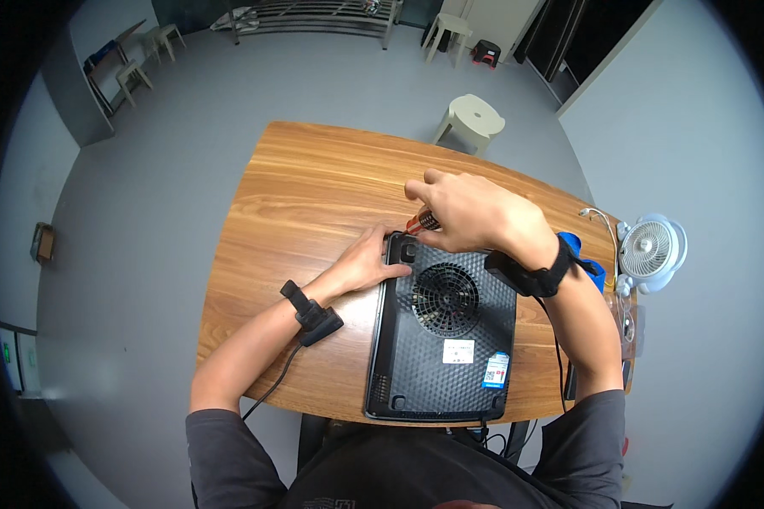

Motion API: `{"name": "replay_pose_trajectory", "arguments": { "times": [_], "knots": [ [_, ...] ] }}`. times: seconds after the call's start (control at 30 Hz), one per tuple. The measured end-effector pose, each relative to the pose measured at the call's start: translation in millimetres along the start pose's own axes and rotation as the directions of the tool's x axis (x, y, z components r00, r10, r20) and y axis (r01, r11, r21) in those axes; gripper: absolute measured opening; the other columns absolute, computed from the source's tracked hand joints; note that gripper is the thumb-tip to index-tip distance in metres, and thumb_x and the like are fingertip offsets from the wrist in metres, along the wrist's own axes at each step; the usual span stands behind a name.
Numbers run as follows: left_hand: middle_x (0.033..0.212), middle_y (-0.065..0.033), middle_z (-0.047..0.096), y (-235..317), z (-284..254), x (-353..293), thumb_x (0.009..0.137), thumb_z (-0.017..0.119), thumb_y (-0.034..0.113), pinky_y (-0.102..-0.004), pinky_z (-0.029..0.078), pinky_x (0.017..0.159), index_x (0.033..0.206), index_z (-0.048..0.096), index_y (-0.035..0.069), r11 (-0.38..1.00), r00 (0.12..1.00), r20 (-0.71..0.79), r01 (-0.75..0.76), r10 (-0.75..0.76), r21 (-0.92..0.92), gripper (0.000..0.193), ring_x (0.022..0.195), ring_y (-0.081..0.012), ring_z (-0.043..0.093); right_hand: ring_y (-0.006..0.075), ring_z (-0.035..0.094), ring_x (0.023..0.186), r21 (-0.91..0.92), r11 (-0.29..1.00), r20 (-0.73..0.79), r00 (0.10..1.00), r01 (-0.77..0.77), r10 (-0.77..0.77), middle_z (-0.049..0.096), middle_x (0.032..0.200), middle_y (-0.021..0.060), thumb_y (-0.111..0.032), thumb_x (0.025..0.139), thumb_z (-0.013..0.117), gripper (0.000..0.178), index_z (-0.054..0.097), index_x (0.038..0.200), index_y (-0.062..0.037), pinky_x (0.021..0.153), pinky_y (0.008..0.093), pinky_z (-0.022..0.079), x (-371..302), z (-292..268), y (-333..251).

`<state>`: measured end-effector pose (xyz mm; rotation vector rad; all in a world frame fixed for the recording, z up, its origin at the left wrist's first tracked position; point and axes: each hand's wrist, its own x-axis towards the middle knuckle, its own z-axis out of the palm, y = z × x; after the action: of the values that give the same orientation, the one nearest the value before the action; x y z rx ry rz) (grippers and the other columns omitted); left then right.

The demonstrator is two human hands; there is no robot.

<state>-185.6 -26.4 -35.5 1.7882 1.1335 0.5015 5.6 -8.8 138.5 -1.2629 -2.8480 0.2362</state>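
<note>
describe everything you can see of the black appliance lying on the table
The black appliance is a flat, squarish unit lying underside up on the wooden table. Its base looks like ribbed plastic with a round fan grille in the middle and stickers below. The left hand presses its far left corner; the right hand holds a red-handled screwdriver there.

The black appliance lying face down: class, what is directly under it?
The black appliance rests on the wooden table, which shows around it. The tabletop beneath and the appliance's downward face are covered.
</note>
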Motion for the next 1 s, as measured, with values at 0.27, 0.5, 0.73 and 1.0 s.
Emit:
{"name": "replay_pose_trajectory", "arguments": {
  "times": [0.27, 0.5, 0.73, 1.0],
  "knots": [
    [0.115, -0.0154, 0.056, -15.0, 6.8, 3.2, 0.076, 0.088, 0.031, -0.0363, 0.049, 0.093, 0.139, 0.049, 0.002, 0.999, 0.999, -0.036, -0.035, 0.034, -0.021, 0.080, 0.100, -0.0236, 0.055, 0.0470, 0.068, 0.080, 0.018, 0.987, 0.173, 0.973, -0.160, 0.155, 0.068, 0.079, 0.0288, -0.034, 0.094, 0.065, 0.042, 0.071, 0.089, 0.0073, 0.071, 0.0509, 0.057, 16.4, -1.1, -6.8],
    [0.133, -0.0244, 0.054, -10.2, 1.8, 3.5, 0.076, 0.089, 0.036, -0.0425, 0.050, 0.103, 0.137, 0.048, -0.002, 0.999, 0.999, -0.016, -0.031, 0.030, -0.024, 0.082, 0.120, -0.0335, 0.060, 0.0459, 0.069, 0.078, -0.014, 0.979, 0.128, 0.971, -0.202, 0.202, 0.069, 0.078, 0.0271, -0.033, 0.093, 0.066, 0.040, 0.069, 0.099, 0.0059, 0.072, 0.0495, 0.057, 15.1, -6.7, -12.5],
    [0.117, -0.0173, 0.054, -0.3, 0.0, 0.2, 0.077, 0.088, 0.035, -0.0378, 0.050, 0.095, 0.137, 0.049, -0.002, 1.000, 1.000, -0.018, 0.010, -0.010, -0.017, 0.081, 0.106, -0.0265, 0.057, 0.0436, 0.070, 0.080, 0.074, 0.997, 0.059, 0.998, -0.002, -0.003, 0.070, 0.080, 0.0258, -0.023, 0.086, 0.073, 0.033, 0.067, 0.102, 0.0047, 0.072, 0.0490, 0.057, 7.9, 7.1, 6.2],
    [0.132, -0.0221, 0.055, 3.1, 0.2, 0.5, 0.077, 0.088, 0.031, -0.0399, 0.051, 0.100, 0.139, 0.046, -0.003, 0.999, 1.000, 0.015, 0.021, -0.020, -0.046, 0.081, 0.114, -0.0289, 0.063, 0.0459, 0.070, 0.083, 0.112, 0.970, 0.233, 0.955, -0.215, 0.185, 0.069, 0.083, 0.0302, -0.027, 0.089, 0.066, 0.036, 0.071, 0.083, 0.0086, 0.075, 0.0502, 0.057, 20.4, -3.4, 0.5]
  ]
}}
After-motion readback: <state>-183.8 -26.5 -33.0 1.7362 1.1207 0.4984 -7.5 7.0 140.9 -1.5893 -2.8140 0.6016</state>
